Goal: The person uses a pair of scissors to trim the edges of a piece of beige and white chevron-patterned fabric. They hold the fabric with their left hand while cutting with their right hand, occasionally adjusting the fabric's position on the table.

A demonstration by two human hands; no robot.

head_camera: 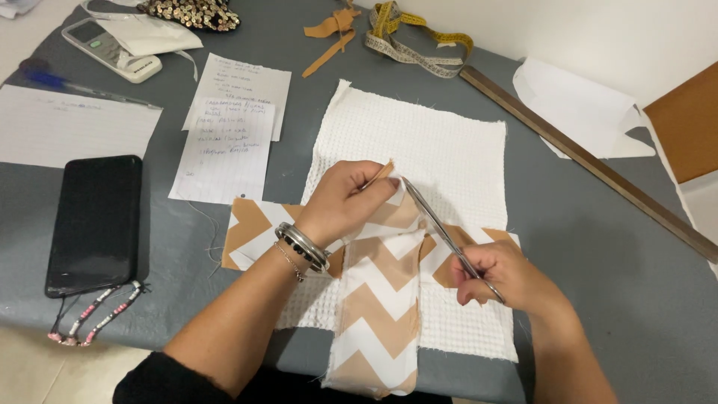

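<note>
Left hand (345,200) pinches the top end of the chevron fabric strip (380,299) over the white waffle cloth (441,142) on the grey table (583,217) while the right hand (502,275) grips slim scissors (441,232) (blades at that pinched edge), so keeping the strip taut probably gives a cleaner snip.

The left wrist wears several silver bangles (305,245), one bracelet of dark beads and a thin chain. A black sleeve (161,381) is pushed up near the left elbow. The right forearm (565,352) is bare, without jewellery.
</note>
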